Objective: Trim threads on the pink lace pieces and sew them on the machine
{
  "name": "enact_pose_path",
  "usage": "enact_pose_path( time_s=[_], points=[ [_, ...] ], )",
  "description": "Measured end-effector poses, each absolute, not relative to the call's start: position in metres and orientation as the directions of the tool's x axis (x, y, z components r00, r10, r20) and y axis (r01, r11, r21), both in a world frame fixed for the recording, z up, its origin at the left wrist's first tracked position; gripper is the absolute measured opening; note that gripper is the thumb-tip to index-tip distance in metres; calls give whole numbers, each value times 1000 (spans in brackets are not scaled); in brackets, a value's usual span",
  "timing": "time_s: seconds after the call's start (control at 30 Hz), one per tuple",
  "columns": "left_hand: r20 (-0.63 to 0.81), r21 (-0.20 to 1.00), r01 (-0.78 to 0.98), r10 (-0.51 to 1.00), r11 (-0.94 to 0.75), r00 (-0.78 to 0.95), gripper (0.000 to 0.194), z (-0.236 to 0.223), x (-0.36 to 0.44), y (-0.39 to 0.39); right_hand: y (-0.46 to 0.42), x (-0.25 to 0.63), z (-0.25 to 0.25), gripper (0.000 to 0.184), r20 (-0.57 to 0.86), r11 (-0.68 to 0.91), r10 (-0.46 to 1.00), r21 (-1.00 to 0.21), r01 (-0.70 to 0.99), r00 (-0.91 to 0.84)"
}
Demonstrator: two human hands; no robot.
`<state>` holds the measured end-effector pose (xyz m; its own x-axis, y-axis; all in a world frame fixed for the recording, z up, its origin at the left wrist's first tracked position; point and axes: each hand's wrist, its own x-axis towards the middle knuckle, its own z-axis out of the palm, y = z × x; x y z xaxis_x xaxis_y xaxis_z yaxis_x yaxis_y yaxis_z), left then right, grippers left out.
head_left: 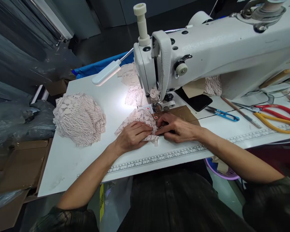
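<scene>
A pale pink lace piece (132, 120) lies on the sewing machine's white table, just in front of the needle area. My left hand (133, 137) rests over its near part, with the fingers together and closed on the lace. At the lace's right edge, my right hand (175, 128) has thumb and forefinger pinched on it, while its other fingers curl under. The white sewing machine (203, 48) stands right behind both hands. A brown board (183, 113) lies flat beneath and behind my right hand. The needle tip is too small to make out.
A heap of lace pieces (79, 119) sits on the left. More lace (135, 93) lies behind the needle. On the right are a black phone (195, 100), blue thread snips (223, 114) and scissors (275, 117). A lamp (107, 72) hangs left of the machine head.
</scene>
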<state>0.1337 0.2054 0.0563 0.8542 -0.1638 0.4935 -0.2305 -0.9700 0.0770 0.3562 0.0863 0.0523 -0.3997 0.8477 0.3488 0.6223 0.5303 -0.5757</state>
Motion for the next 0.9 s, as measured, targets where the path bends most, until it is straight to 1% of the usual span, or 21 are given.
enact_pose_path(
  time_s=[0.07,0.13,0.17,0.3,0.43,0.63,0.77,0.83,0.9],
  points=[
    [484,73,-225,-163,-972,860,21,57,134,205,88,359,51,38,371,478,877,-610,632,-305],
    [480,77,-221,-158,-972,863,19,58,133,205,90,360,47,39,393,432,892,-593,680,-223],
    [480,81,-220,-155,-972,863,18,58,133,205,91,360,45,39,400,422,892,-568,706,-211],
    [495,89,-228,-156,-970,855,16,57,132,204,95,358,38,38,411,435,878,-475,765,-244],
    [488,85,-240,-170,-967,856,16,58,133,204,95,357,38,39,418,437,872,-429,790,-256],
    [486,80,-242,-174,-967,856,14,60,134,203,94,358,40,40,385,423,886,-438,794,-260],
    [471,83,-235,-170,-968,865,15,59,134,203,91,360,42,42,378,422,891,-485,766,-251],
    [473,83,-229,-164,-970,866,14,58,134,202,89,360,45,41,365,436,889,-498,749,-276],
    [482,81,-230,-163,-970,861,13,58,134,201,87,359,47,39,353,457,882,-480,749,-313]
  ],
)
